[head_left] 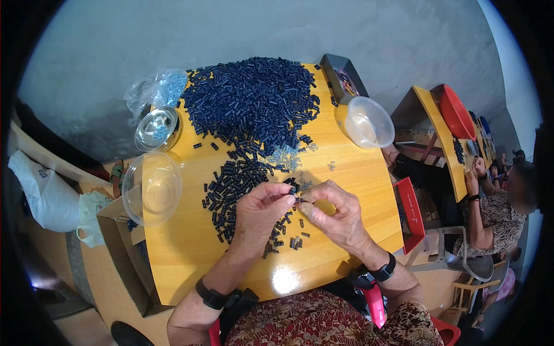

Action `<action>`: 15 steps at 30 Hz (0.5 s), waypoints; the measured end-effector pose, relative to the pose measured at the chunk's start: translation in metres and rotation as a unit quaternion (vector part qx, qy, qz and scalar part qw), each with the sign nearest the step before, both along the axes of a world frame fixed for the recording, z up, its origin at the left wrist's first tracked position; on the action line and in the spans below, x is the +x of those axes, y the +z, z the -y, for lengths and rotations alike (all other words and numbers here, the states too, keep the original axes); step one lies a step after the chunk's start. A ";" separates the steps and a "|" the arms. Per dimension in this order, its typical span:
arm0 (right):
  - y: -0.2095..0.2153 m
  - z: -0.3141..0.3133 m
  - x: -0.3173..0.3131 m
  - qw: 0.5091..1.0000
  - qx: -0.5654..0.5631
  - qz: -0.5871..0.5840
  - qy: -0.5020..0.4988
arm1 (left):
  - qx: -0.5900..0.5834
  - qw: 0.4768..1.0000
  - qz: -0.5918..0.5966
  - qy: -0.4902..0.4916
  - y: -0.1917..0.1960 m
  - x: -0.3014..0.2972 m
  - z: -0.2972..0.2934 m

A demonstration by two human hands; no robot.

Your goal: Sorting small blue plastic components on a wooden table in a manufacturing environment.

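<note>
Dark blue plastic pieces point(252, 101), short and tube-like, lie in a large heap that covers the far half of the yellow wooden surface point(190, 254) and thins into a loose trail running toward its near edge. I see both hands meeting over the near middle of the surface, just above the scattered end of that trail.

The left hand point(259, 210) has its thumb and forefinger pressed together on one small dark piece point(298, 199). The right hand point(337, 213) meets it from the other side, its fingers point(314, 203) closed on the same piece, so that the fingertips of the two hands nearly touch. The piece is held slightly above the surface, between the two hands; I cannot tell its exact shape, as it is mostly hidden. Each wrist carries a black band.

A small patch of pale blue parts point(287, 157) lies on the surface between the heap and the hands. At the left edge sits a clear plastic bowl point(152, 188), overhanging the edge. Beyond it, near the far left corner, a smaller clear bowl point(156, 128) holds a few pale blue parts, with a clear bag point(157, 88) of the same parts just behind it. Another clear bowl point(367, 122) sits at the far right corner, beside a dark rectangular tray point(344, 78).

Another person point(490, 213) sits at a neighbouring table to the right.
</note>
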State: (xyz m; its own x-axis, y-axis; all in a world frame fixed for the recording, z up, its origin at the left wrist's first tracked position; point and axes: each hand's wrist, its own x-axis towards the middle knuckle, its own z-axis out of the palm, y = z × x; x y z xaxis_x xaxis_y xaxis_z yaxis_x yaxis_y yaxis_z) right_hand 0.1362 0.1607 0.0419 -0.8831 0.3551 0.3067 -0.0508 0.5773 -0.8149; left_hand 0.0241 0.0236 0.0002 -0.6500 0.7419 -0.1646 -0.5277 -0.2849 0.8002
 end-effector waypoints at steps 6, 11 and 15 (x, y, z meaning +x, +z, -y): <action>-0.008 0.004 -0.001 0.999 -0.046 -0.021 -0.014 | 0.002 1.000 -0.023 0.005 0.001 0.000 0.000; -0.009 0.007 -0.002 0.998 -0.049 -0.020 -0.029 | -0.008 0.999 -0.043 0.011 0.001 0.001 0.001; -0.016 0.011 -0.004 0.994 -0.090 -0.039 -0.042 | -0.009 0.998 -0.054 0.016 0.003 0.001 0.001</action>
State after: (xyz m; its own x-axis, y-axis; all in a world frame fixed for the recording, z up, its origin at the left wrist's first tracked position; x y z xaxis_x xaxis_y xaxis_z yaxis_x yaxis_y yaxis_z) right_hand 0.1324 0.1500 0.0256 -0.8238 0.4824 0.2977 -0.0755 0.4271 -0.9011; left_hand 0.0252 0.0227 0.0028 -0.6880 0.7181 -0.1050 -0.4285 -0.2851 0.8574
